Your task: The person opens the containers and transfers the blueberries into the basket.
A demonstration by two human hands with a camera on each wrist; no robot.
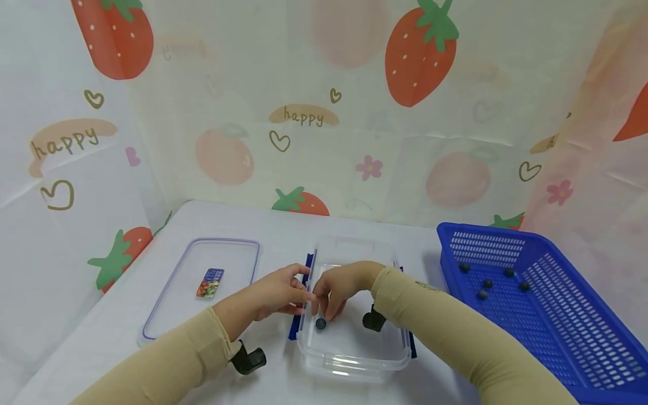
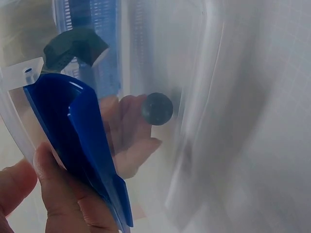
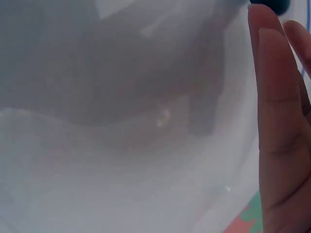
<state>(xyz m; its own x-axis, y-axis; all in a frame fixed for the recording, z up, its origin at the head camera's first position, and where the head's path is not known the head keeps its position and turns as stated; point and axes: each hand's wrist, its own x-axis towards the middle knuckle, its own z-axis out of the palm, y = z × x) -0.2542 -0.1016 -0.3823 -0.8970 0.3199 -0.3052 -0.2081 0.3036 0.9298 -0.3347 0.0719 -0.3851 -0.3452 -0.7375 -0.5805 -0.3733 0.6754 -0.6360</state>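
Observation:
A clear plastic box (image 1: 354, 343) with blue side latches stands without a lid before me. At its left side my left hand (image 1: 280, 292) holds the rim, beside the blue latch (image 2: 82, 141); thumb and fingers lie on either side of the wall. My right hand (image 1: 346, 287) reaches down inside the box, fingertips at a small dark ball (image 1: 321, 324) near the left wall. The ball (image 2: 157, 108) shows through the clear wall against those fingertips. In the right wrist view the ball (image 3: 277, 5) is mostly cut off at the top edge.
A blue mesh basket (image 1: 557, 247) stands on the right with several dark balls (image 1: 487, 284) in it. The clear lid (image 1: 174, 281), blue-edged and bearing a fruit-picture label (image 1: 210, 283), lies left on the white table. A printed cloth backdrop (image 1: 304, 157) hangs behind.

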